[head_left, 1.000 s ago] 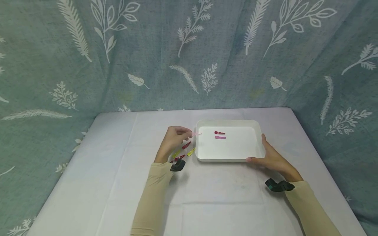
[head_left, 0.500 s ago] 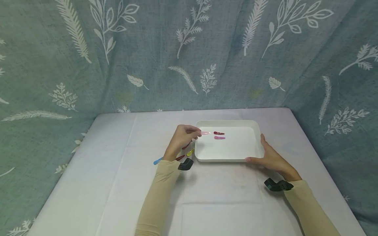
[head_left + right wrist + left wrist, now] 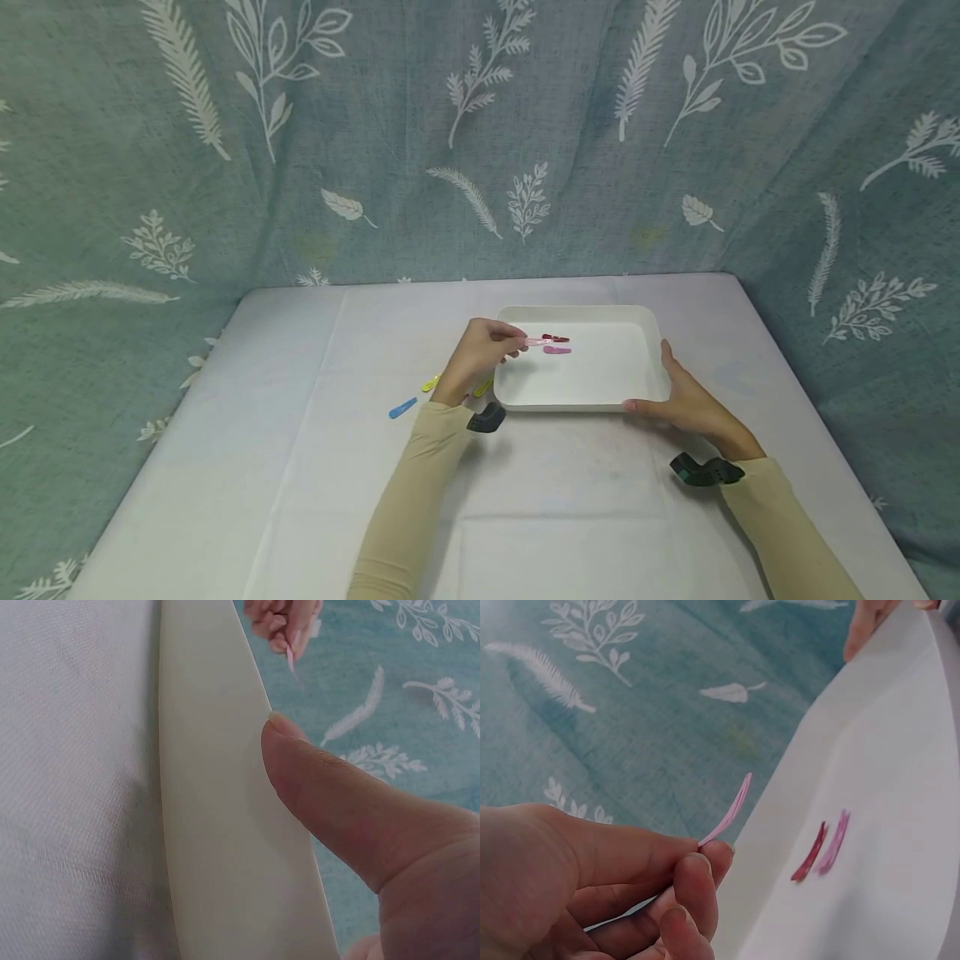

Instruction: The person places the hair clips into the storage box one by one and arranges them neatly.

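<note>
My left hand (image 3: 483, 354) pinches a light pink snap hair clip (image 3: 731, 814) between thumb and fingertips, above the left part of a white tray (image 3: 585, 407). Inside the tray lie a red hair clip (image 3: 808, 853) and a purple-pink one (image 3: 835, 841), side by side. At the tray's front right corner, my right hand (image 3: 697, 408) holds the rim. Its thumb (image 3: 300, 765) lies against the front wall, with the other fingers mostly hidden in the right wrist view.
Left of the tray, a blue hair clip (image 3: 402, 407) and a yellow one (image 3: 431, 383) lie on the white-covered table (image 3: 337, 500). Another yellow clip (image 3: 483, 387) shows beside my left wrist, which hides part of that area. A leaf-patterned curtain (image 3: 390, 142) hangs behind.
My left hand has carried the light pink clip rightward, from the tray's left edge to over its inside. The blue clip has come into sight behind the arm. My right hand stays put.
</note>
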The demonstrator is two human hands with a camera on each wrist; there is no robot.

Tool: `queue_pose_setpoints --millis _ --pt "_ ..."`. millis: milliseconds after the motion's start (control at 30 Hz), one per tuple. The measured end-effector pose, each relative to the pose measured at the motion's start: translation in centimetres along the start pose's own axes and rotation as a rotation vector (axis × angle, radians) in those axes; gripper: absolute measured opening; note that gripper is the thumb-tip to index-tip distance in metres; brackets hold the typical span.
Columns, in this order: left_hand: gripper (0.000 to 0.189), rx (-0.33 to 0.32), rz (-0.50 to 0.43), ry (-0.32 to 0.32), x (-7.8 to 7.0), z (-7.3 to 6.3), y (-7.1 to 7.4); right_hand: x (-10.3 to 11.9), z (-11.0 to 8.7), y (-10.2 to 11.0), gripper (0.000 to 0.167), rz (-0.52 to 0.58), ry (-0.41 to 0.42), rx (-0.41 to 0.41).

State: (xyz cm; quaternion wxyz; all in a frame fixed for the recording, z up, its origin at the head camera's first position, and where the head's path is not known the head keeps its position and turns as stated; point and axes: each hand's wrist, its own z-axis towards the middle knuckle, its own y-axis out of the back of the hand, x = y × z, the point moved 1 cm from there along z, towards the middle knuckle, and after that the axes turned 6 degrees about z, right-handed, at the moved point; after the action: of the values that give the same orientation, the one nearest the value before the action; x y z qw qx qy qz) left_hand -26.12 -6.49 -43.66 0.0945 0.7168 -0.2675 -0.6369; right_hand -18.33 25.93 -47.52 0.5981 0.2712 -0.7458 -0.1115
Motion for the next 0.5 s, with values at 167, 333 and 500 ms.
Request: queue_pose_setpoints --millis 167,333,500 --pt "0.016 0.026 0.006 -0.014 -0.2 0.1 -0.4 0.0 0.0 0.0 0.144 -0.005 -0.002 0.002" --pt "0.016 0.034 0.045 -0.004 -0.5 0.2 -0.9 -0.1 0.0 0.0 0.145 -0.030 -0.011 -0.009" --pt "0.016 0.033 0.074 0.002 -0.6 0.5 -1.2 -0.2 0.1 0.0 0.145 -0.039 -0.008 -0.017"
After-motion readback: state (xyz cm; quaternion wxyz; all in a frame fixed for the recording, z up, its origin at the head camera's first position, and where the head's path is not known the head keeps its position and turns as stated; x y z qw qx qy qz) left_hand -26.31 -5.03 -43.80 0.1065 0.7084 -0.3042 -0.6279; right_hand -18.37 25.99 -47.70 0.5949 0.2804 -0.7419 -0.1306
